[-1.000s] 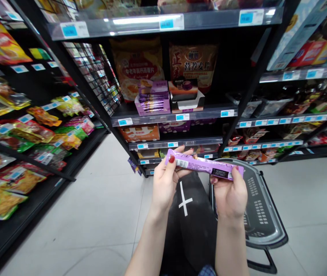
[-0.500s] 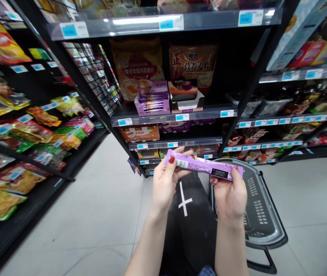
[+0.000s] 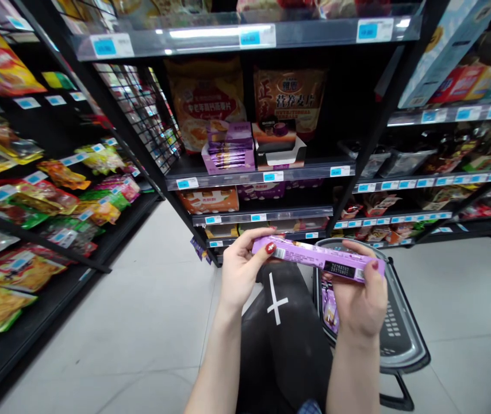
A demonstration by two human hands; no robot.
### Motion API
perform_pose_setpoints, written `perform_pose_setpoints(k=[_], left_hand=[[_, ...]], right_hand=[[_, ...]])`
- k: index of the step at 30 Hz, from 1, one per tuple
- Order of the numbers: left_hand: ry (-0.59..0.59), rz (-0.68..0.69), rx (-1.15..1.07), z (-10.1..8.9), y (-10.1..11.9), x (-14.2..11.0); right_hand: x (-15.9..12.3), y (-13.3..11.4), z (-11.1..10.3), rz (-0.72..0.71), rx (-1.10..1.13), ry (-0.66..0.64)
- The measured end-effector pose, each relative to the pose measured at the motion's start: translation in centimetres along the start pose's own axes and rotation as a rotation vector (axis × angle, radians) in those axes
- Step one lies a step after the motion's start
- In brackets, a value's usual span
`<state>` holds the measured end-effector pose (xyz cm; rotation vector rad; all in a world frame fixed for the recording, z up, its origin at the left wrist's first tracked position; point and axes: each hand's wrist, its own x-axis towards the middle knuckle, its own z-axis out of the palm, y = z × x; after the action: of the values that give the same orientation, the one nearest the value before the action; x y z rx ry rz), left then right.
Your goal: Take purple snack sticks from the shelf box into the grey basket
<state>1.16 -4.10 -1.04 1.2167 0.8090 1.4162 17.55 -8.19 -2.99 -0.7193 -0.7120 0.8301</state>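
Note:
A long purple stick packet point(image 3: 303, 254) is stretched between my two hands, with small print, a barcode and a black date panel facing me. My left hand point(image 3: 243, 267) pinches its left end, thumb on top. At the right end, my right hand point(image 3: 361, 293) grips it between thumb and fingers. Below my right hand stands a dark shopping basket point(image 3: 401, 310), in which more purple packets point(image 3: 329, 305) lie, partly hidden by that hand. On the shelf ahead, an opened purple display box point(image 3: 230, 161) holds several similar sticks.
Beside the purple box is a black-and-white display box point(image 3: 280, 150). Two cereal bags point(image 3: 291, 100) stand behind them. Shelves of bagged snacks point(image 3: 21, 261) run along the left. The basket's handle point(image 3: 396, 397) sticks out over the tiled floor point(image 3: 142, 322).
Both hands have shifted the stick packet slightly right and down, and it appears a little larger. The purple packets in the basket have come into view.

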Motion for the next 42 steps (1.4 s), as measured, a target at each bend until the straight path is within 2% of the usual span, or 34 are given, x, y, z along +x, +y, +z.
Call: perform_pose_setpoints(k=[2,4,8,10,12,15,17,18,20,24,27,33,42], left_hand=[[-0.025,-0.026,0.025,-0.4,0.1,0.1],[-0.146,-0.115,0.069,-0.9,0.3,0.1],[-0.647,-0.397,0.278,-1.5,0.6,0.0],[-0.851,-0.483,0.323,-1.2,0.4,-0.1],[-0.986,-0.542,0.224,-0.5,-0.2,0.0],[-1.121,-0.62,-0.075,0.7,-1.3,0.2],[-1.124,-0.672,-0.181,1.3,-2.0,0.4],[-1.083,-0.69,-0.185,1.6,-2.3,0.4],[-0.955,-0.696,-0.148,2.2,-2.7,0.3],[-0.68,-0.606,-0.081,3.2,-2.9,-0.4],[-0.558,-0.536,-0.006,3.5,-2.6,-0.9],[-0.65,-0.593,0.077,3.1,-1.7,-1.1],[-0.609,-0.527,0.187,2.7,-1.7,-1.3]], right_hand=[[0.1,-0.1,-0.1,-0.029,0.033,0.02],[0.3,-0.1,-0.2,-0.059,0.052,0.067],[0.3,0.5,-0.3,-0.043,-0.068,0.127],[0.1,0.8,-0.3,-0.012,-0.174,0.114],[0.0,1.1,-0.1,0.019,-0.232,0.098],[-0.1,1.0,0.2,0.083,-0.151,0.082],[0.0,0.8,0.4,0.131,-0.069,0.062],[0.1,0.7,0.4,0.149,-0.046,0.052],[0.1,0.7,0.3,0.153,-0.037,0.041],[0.1,1.0,0.0,0.118,-0.048,0.0],[0.1,1.2,0.0,0.146,-0.105,-0.006],[0.1,0.9,0.2,0.202,-0.109,0.051],[-0.1,0.7,0.8,0.228,-0.075,0.054]])
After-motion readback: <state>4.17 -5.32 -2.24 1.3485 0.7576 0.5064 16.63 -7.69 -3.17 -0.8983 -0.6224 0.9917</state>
